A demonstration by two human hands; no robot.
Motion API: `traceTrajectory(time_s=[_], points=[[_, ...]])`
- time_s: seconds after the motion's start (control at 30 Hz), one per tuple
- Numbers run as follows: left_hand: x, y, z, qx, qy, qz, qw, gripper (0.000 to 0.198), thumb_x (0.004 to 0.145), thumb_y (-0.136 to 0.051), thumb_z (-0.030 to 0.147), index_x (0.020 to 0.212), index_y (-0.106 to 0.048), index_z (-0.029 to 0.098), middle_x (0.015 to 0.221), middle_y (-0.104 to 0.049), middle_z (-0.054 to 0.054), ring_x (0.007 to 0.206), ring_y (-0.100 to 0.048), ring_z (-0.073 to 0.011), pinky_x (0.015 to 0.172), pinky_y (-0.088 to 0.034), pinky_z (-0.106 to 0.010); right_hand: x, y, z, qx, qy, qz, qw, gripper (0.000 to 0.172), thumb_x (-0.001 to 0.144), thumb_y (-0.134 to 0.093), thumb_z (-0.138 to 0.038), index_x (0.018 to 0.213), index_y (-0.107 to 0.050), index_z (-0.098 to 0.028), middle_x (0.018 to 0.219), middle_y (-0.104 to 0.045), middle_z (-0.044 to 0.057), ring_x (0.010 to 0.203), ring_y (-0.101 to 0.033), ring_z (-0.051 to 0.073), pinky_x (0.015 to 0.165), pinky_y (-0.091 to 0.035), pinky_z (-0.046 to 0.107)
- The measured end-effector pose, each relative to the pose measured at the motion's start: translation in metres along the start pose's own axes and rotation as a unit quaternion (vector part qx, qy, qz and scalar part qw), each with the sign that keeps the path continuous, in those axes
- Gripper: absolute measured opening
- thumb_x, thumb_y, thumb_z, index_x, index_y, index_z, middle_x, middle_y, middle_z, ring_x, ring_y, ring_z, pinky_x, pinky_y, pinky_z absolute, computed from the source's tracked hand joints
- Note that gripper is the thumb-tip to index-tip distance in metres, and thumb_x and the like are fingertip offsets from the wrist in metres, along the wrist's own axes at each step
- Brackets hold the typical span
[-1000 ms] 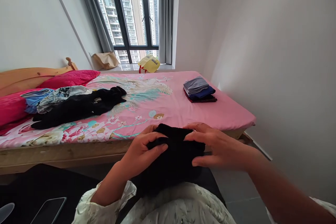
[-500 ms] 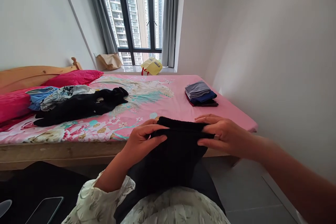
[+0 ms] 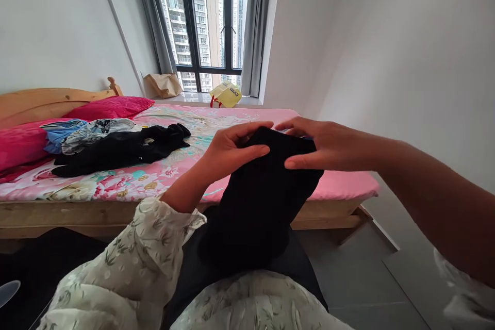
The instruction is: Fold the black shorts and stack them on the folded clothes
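A folded black garment point(image 3: 266, 196) hangs upright between my hands, its lower part over my lap. My left hand point(image 3: 235, 152) pinches its top left edge, thumb in front and fingers behind. At the top right, my right hand point(image 3: 317, 144) grips the same cloth in the same way, and its fingertips are partly hidden behind it. What kind of garment it is cannot be made out. Hands and cloth cover most of the bed's right part, where a sliver of blue cloth shows behind my right hand.
On the left of the bed point(image 3: 209, 113) lie a crumpled black garment point(image 3: 127, 147), a blue garment point(image 3: 64, 131) and a patterned one point(image 3: 93, 134) beside red pillows point(image 3: 112, 108). A yellow bag point(image 3: 227, 94) and a brown paper bag point(image 3: 164, 85) stand by the window.
Both hands have risen and moved forward with the black garment. Its separate top edges are now brought together, and it hangs longer. The folded stack on the bed is now mostly hidden.
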State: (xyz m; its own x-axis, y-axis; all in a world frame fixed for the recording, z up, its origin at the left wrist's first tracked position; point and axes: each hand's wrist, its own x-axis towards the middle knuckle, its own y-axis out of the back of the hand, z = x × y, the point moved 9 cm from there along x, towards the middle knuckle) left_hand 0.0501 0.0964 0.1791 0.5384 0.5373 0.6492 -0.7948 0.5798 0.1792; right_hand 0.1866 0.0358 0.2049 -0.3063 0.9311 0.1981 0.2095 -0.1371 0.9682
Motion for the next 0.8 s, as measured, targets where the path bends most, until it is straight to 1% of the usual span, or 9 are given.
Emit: traceTrajectory(time_s=[0.1, 0.17, 0.23, 0.33, 0.43, 0.53, 0.63, 0.73, 0.8], points=[[0.017, -0.001, 0.001, -0.016, -0.022, -0.007, 1.000, 0.042, 0.071, -0.077, 0.027, 0.111, -0.068, 0.017, 0.109, -0.070, -0.005, 0.105, -0.063, -0.0220, 0.093, -0.050, -0.032, 0.025, 0.003, -0.013, 0.014, 0.016, -0.014, 1.000, 0.047, 0.086, -0.050, -0.054, 0.120, -0.057, -0.023, 0.103, -0.066, 0.004, 0.087, -0.062, 0.020, 0.070, -0.048, 0.030], [0.022, 0.003, -0.005, -0.024, -0.012, 0.003, 1.000, 0.049, 0.071, -0.076, 0.028, 0.117, -0.063, 0.018, 0.105, -0.070, -0.004, 0.102, -0.064, -0.0215, 0.090, -0.050, -0.033, 0.036, 0.005, -0.018, -0.005, 0.023, 0.011, 1.000, 0.039, 0.090, -0.044, -0.050, 0.108, -0.060, -0.019, 0.092, -0.065, 0.004, 0.077, -0.060, 0.018, 0.066, -0.045, 0.029], [0.020, 0.006, -0.016, -0.013, 0.010, -0.003, 1.000, 0.062, 0.070, -0.076, 0.028, 0.127, -0.054, 0.021, 0.103, -0.068, -0.003, 0.098, -0.065, -0.0211, 0.086, -0.052, -0.034, 0.040, 0.012, -0.021, -0.049, 0.030, 0.059, 0.997, 0.035, 0.091, -0.042, -0.045, 0.104, -0.058, -0.017, 0.086, -0.064, 0.005, 0.072, -0.058, 0.017, 0.065, -0.044, 0.030], [0.003, 0.011, -0.038, 0.061, 0.039, -0.033, 0.997, 0.073, 0.066, -0.076, 0.025, 0.132, -0.045, 0.022, 0.113, -0.063, -0.004, 0.102, -0.061, -0.0224, 0.086, -0.051, -0.034, 0.037, 0.024, -0.027, -0.113, 0.045, 0.114, 0.986, 0.033, 0.091, -0.040, -0.040, 0.108, -0.056, -0.015, 0.081, -0.062, 0.006, 0.068, -0.056, 0.018, 0.065, -0.042, 0.032], [-0.026, 0.020, -0.072, 0.137, 0.084, -0.046, 0.986, 0.055, 0.068, -0.068, 0.023, 0.121, -0.054, 0.019, 0.110, -0.064, -0.003, 0.099, -0.060, -0.0215, 0.084, -0.050, -0.033, 0.030, 0.040, -0.032, -0.135, 0.063, 0.162, 0.975, 0.036, 0.091, -0.041, -0.039, 0.111, -0.057, -0.014, 0.078, -0.062, 0.005, 0.065, -0.055, 0.018, 0.062, -0.041, 0.032], [-0.054, 0.023, -0.103, 0.147, 0.120, -0.071, 0.979, 0.033, 0.071, -0.059, 0.023, 0.104, -0.062, 0.016, 0.099, -0.066, -0.001, 0.093, -0.059, -0.0202, 0.084, -0.049, -0.033, 0.026, 0.047, -0.036, -0.132, 0.069, 0.178, 0.973, 0.036, 0.090, -0.046, -0.041, 0.111, -0.060, -0.015, 0.073, -0.062, 0.003, 0.061, -0.055, 0.016, 0.060, -0.041, 0.030], [-0.071, 0.014, -0.123, 0.118, 0.131, -0.086, 0.981, 0.030, 0.074, -0.060, 0.026, 0.101, -0.064, 0.016, 0.101, -0.067, -0.003, 0.098, -0.059, -0.0222, 0.091, -0.046, -0.037, 0.028, 0.042, -0.042, -0.142, 0.082, 0.167, 0.972, 0.040, 0.085, -0.058, -0.048, 0.109, -0.063, -0.017, 0.071, -0.063, 0.000, 0.061, -0.054, 0.014, 0.061, -0.041, 0.029], [-0.082, -0.005, -0.136, 0.038, 0.131, -0.090, 0.987, 0.046, 0.072, -0.069, 0.030, 0.114, -0.059, 0.016, 0.113, -0.064, -0.007, 0.110, -0.056, -0.0251, 0.099, -0.043, -0.040, 0.031, 0.037, -0.052, -0.153, 0.103, 0.159, 0.970, 0.046, 0.078, -0.067, -0.053, 0.107, -0.064, -0.018, 0.075, -0.064, -0.002, 0.062, -0.054, 0.011, 0.061, -0.041, 0.026], [-0.089, -0.021, -0.148, -0.024, 0.138, -0.101, 0.985, 0.057, 0.069, -0.074, 0.030, 0.121, -0.055, 0.017, 0.122, -0.060, -0.009, 0.116, -0.053, -0.0258, 0.101, -0.042, -0.040, 0.034, 0.037, -0.055, -0.153, 0.105, 0.152, 0.971, 0.042, 0.078, -0.068, -0.052, 0.104, -0.065, -0.018, 0.077, -0.064, -0.003, 0.064, -0.055, 0.010, 0.062, -0.041, 0.025]])
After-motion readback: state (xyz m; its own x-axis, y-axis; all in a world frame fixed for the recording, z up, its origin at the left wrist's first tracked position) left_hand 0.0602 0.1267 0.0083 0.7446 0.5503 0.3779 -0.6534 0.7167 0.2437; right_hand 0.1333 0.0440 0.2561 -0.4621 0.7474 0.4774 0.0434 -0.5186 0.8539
